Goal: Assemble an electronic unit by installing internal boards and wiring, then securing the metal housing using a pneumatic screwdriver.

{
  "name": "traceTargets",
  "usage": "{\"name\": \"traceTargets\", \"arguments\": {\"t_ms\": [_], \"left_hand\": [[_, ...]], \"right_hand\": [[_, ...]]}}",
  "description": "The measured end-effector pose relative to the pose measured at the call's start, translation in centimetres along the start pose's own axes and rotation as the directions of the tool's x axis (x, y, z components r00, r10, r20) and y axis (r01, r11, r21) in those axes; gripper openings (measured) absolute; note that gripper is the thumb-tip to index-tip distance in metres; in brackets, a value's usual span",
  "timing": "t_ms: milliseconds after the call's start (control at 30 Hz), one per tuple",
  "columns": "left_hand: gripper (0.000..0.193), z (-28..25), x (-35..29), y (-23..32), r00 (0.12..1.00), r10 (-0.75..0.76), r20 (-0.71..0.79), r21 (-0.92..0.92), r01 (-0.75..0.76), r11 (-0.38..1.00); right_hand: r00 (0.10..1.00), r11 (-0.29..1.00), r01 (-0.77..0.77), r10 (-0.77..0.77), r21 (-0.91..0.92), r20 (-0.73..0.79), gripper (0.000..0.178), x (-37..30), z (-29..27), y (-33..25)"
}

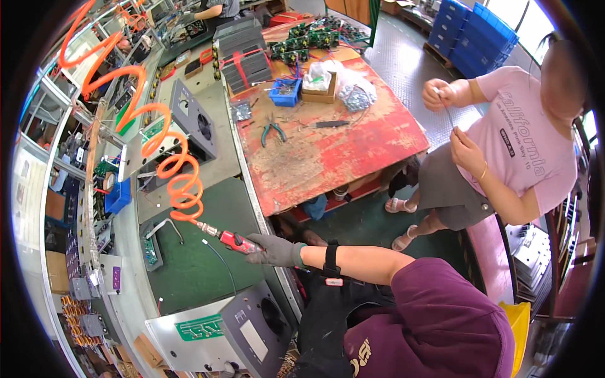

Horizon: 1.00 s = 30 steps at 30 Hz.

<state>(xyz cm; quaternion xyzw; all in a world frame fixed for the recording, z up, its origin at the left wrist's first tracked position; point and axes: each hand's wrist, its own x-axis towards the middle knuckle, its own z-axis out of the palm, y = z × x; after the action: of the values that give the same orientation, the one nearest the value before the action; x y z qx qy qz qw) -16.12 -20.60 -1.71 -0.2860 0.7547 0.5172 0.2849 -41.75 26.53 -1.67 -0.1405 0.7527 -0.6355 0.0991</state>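
Observation:
My right hand (274,251), in a grey glove, is closed around a red air tool (236,242). A metal fitting joins the tool to an orange coiled hose (178,170), which rises to the upper left. The tool's other end is hidden by my fingers. Under and beside it is a green work surface (195,277). A dark cable with a white plug (220,259) lies there, left of my hand. Nearer to me stands a metal equipment case (242,334) with a fan opening in its grey panel and a green board on its side. My left hand is out of view.
A second case (196,120) stands farther up the line. On the worn red table (328,154) lie pliers (273,130), a blue bin (285,92) and circuit boards (305,41). A co-worker (498,138) at the right holds a thin wire. Blue crates (472,34) are stacked behind.

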Motion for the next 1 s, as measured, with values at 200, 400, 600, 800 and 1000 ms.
{"name": "traceTargets", "arguments": {"t_ms": [200, 400, 600, 800, 1000], "left_hand": [[0.018, 1.0, -0.5, -0.5, 0.972, 0.154, -0.18, 0.025, -0.152, 0.988], [0.014, 5.8, -4.8, 6.9, 0.97, -0.047, -0.238, -0.338, -0.037, 0.94], [0.014, 8.4, -6.1, 10.1, 0.911, 0.302, -0.282, -0.007, -0.317, 0.949], [0.013, 8.5, -5.7, 9.6, 0.944, 0.172, -0.281, -0.146, -0.219, 0.965], [0.013, 8.2, -5.7, 9.8, 0.958, 0.115, -0.262, -0.208, -0.172, 0.963]], "right_hand": [[0.981, 0.91, -0.166, 0.112, 0.381, 0.161, 0.054, -2.6, -1.3, -5.5], [0.968, 0.75, 0.083, -0.217, 0.656, 0.125, 0.053, -2.2, -1.6, -13.5], [0.935, 0.539, 0.136, -0.347, 0.831, 0.072, 0.041, -2.5, 0.2, -19.6], [0.872, 0.39, -0.167, -0.37, 0.905, 0.321, 0.033, -3.0, 1.7, -21.9], [0.882, 0.336, -0.143, -0.384, 0.931, 0.274, 0.031, -4.2, 2.2, -23.0]]}}
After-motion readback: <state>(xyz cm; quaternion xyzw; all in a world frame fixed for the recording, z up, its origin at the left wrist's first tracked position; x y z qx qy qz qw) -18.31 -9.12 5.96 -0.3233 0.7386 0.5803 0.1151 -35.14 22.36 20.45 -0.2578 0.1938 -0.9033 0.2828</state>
